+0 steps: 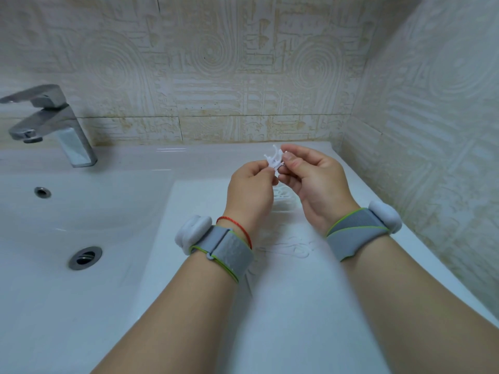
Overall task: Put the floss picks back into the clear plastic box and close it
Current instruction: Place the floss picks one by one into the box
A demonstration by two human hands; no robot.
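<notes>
Together, left hand (251, 184) and right hand (310, 176) pinch small bunch of floss picks (274, 157) above white counter (205, 265).

A chrome faucet (51, 125) stood behind a white basin (89, 209) with a metal drain (85, 257). Embossed beige tiles (216, 76) covered the wall behind.

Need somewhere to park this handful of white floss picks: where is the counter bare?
Bare: the back strip of the white counter between the chrome faucet and the tiled corner, and the near stretch between the forearms. Crowded: beneath the left hand and right hand, where what looks like the clear plastic box and loose white floss picks lie.
</notes>
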